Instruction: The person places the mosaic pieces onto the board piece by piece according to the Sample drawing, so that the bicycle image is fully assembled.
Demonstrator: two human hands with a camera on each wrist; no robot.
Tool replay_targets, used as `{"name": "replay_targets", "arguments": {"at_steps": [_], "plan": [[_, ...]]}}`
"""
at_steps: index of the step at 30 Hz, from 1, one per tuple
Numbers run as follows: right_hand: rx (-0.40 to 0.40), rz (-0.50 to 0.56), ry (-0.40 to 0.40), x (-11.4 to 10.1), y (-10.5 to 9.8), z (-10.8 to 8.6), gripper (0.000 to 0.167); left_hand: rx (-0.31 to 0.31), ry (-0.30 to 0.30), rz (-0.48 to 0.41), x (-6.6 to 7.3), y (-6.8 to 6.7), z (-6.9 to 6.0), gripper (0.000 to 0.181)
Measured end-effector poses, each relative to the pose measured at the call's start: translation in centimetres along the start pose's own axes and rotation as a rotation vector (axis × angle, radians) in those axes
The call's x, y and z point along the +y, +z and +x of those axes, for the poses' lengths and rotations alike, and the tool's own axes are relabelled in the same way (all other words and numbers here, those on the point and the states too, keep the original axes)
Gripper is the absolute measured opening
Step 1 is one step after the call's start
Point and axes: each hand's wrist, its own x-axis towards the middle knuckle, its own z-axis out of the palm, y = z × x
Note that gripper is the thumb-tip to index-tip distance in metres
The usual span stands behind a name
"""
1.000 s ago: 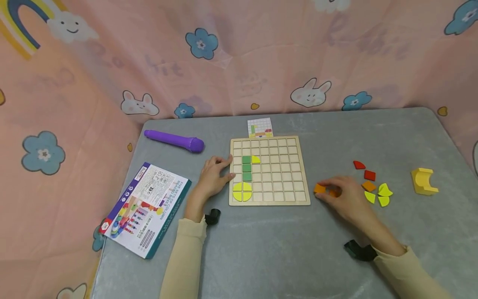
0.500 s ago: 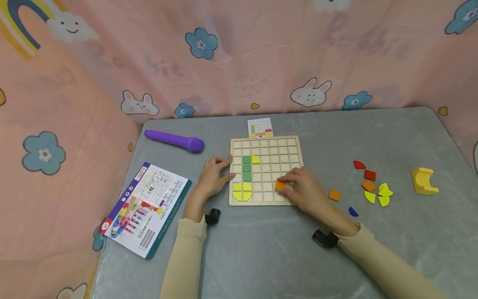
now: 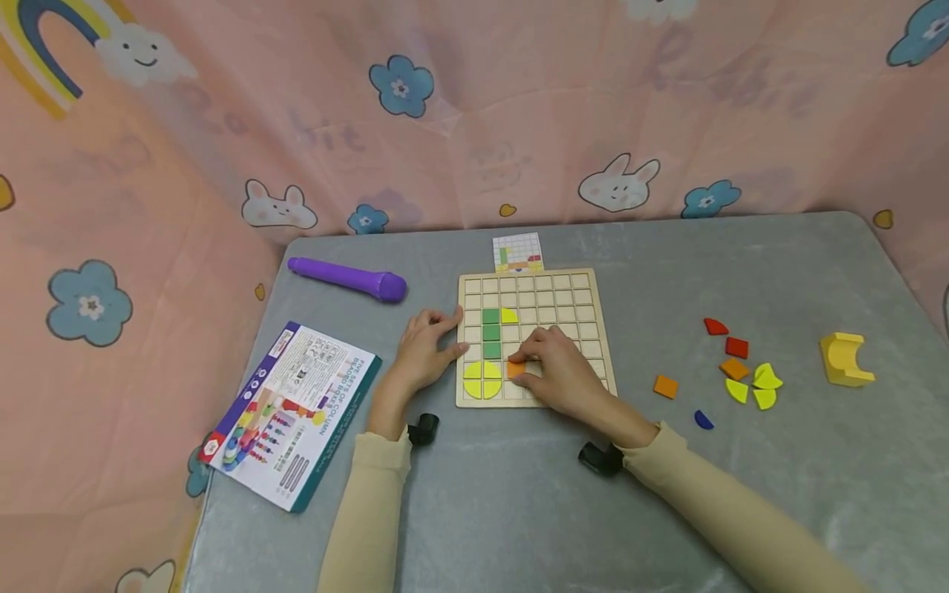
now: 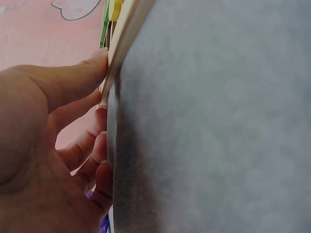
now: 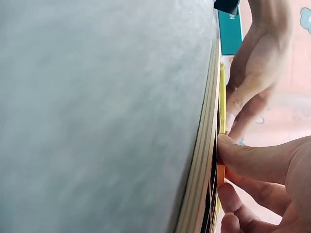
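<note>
A wooden grid board lies mid-table with three green squares in a column, a yellow quarter beside the top one and four yellow quarters forming a circle at lower left. The left hand touches the board's left edge with thumb and fingertips; in the left wrist view its thumb rests against the edge. Between thumb and fingers the right hand pinches an orange square on the board, just right of the circle. The right wrist view shows this orange piece at the fingertips.
A pattern card lies behind the board. Right of it are an orange square, a blue half circle, several red, orange and yellow pieces, and a yellow arched block. A purple microphone and a box lie left.
The right hand has carried an orange square leftward from beside the board to near the yellow circle. Another orange square and the blue piece came into view. The left hand has stayed put.
</note>
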Motion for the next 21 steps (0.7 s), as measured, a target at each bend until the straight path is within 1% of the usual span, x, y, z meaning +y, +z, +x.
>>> {"name": "replay_targets", "arguments": {"at_steps": [3, 7, 12, 15, 17, 21], "plan": [[0.006, 0.003, 0.014, -0.2, 0.4, 0.4, 0.019, 0.002, 0.003, -0.004, 0.0, 0.0, 0.1, 0.063], [-0.006, 0.007, 0.040, -0.7, 0.7, 0.7, 0.014, 0.003, 0.001, -0.009, 0.0, -0.1, 0.1, 0.063], [-0.034, -0.017, 0.045, -0.8, 0.6, 0.7, 0.017, -0.004, -0.002, -0.011, 0.0, -0.1, 0.1, 0.063], [-0.054, -0.042, 0.049, -0.6, 0.1, 0.3, 0.024, -0.006, -0.003, -0.009, 0.0, 0.0, 0.0, 0.063], [-0.062, -0.047, 0.067, -0.4, -0.3, -0.1, 0.027, -0.006, -0.007, -0.009, 0.0, 0.0, 0.0, 0.063], [-0.046, -0.038, 0.096, 0.6, -1.7, -1.4, 0.026, -0.004, -0.008, -0.003, 0.1, 0.0, 0.0, 0.064]]}}
